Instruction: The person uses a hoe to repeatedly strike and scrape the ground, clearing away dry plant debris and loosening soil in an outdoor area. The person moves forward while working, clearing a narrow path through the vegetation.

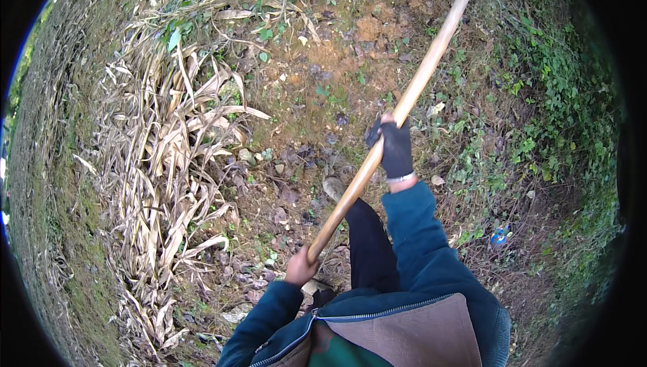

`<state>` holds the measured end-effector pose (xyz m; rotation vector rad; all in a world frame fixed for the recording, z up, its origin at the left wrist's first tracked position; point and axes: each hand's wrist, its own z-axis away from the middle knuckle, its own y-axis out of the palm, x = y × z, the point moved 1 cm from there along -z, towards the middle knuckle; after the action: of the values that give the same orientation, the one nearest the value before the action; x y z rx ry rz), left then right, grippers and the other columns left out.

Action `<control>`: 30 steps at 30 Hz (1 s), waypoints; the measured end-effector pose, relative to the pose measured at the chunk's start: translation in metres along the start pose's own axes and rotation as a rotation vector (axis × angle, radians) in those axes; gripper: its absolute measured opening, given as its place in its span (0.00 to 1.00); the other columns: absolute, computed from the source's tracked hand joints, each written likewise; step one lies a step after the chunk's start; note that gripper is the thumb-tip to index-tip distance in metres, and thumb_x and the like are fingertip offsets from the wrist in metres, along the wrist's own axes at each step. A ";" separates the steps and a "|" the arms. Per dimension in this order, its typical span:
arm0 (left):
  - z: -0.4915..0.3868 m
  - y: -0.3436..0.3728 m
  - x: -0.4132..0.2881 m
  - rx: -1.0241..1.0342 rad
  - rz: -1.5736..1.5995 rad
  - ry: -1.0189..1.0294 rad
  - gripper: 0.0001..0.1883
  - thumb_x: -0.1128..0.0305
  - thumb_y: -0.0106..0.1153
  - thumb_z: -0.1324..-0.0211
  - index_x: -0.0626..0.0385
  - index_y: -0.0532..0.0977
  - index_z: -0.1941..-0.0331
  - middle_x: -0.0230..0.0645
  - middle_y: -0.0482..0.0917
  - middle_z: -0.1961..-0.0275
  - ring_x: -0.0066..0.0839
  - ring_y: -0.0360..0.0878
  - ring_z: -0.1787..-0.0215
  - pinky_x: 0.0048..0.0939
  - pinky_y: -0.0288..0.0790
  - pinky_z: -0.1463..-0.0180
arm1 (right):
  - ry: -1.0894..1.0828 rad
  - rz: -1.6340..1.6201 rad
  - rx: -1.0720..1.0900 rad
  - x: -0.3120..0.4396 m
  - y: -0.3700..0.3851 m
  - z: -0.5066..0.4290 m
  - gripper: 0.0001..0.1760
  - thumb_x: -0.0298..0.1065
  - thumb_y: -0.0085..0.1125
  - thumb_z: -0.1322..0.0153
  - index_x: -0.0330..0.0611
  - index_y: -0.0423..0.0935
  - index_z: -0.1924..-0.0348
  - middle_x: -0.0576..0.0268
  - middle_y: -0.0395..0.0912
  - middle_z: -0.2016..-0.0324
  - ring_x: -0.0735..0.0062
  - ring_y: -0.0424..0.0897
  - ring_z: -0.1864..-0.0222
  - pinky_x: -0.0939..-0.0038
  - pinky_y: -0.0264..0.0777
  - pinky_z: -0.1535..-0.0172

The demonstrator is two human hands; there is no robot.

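Observation:
A long, pale wooden handle (424, 71) runs diagonally from the lower middle to the top right, where its far end leaves the view near a dark edge. My left hand (302, 267), bare, is closed round the handle's lower end. Farther up, my right hand (394, 147), in a dark fingerless glove, grips the shaft around its middle. Beneath the handle lies sloping ground of reddish soil (371, 28) with dead leaves, stones and small green plants. What the handle's far end bears cannot be seen.
Dry corn stalks and husks (167, 165) lie in a long heap on the left. Green leafy vines (551, 109) cover the ground at right. A small blue object (499, 237) lies among dry stems at lower right. My shoe (334, 188) rests on the soil below the handle.

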<state>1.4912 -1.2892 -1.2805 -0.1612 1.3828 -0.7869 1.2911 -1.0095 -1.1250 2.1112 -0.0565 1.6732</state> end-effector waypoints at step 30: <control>0.128 -0.126 -0.120 0.544 0.525 -0.327 0.26 0.71 0.59 0.50 0.59 0.60 0.48 0.34 0.71 0.65 0.24 0.70 0.65 0.27 0.68 0.62 | 0.515 -0.348 -0.048 -0.146 -0.006 0.038 0.10 0.38 0.49 0.29 0.43 0.65 0.72 0.59 0.67 0.84 0.65 0.70 0.84 0.62 0.66 0.81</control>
<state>1.5601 -1.3556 -1.0870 0.4642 0.8069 -0.6286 1.2888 -1.0522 -1.2695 1.4896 0.3993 1.9057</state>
